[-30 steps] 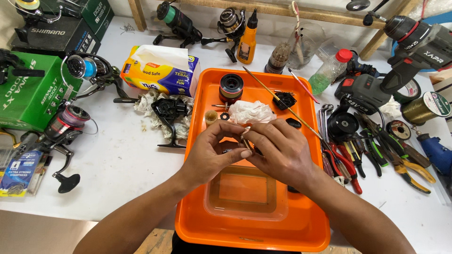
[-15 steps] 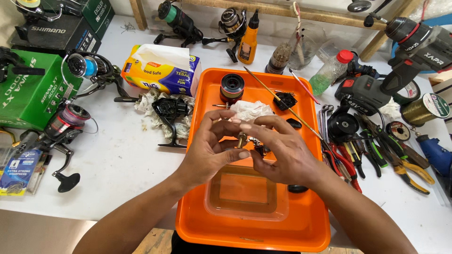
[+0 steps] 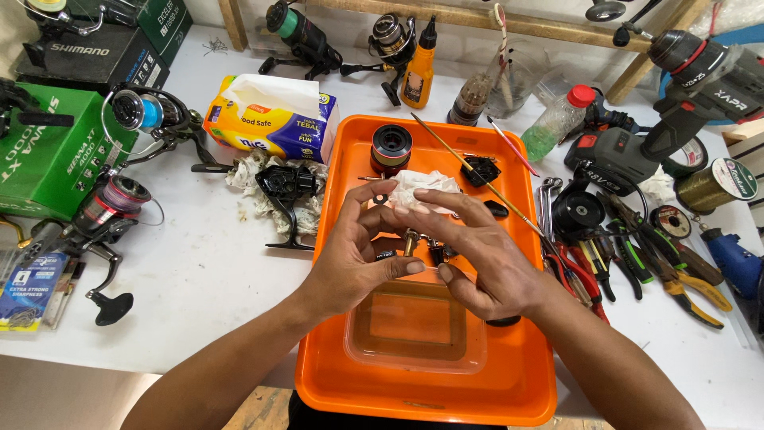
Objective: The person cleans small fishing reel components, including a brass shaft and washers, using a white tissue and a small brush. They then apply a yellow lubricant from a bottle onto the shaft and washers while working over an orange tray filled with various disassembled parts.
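Over the orange tray (image 3: pixel 334 374), the left hand (image 3: pixel 354 263) and right hand (image 3: pixel 481 259) together pinch a small metal part (image 3: pixel 410 239).

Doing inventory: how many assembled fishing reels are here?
4: green reel and dark reel at the back; blue-line reel and red-trimmed reel left by the green box. Another may be cut off far left.

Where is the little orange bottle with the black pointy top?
The orange bottle stands at the back of the white bench, just beyond the orange tray, beside a black fishing reel.
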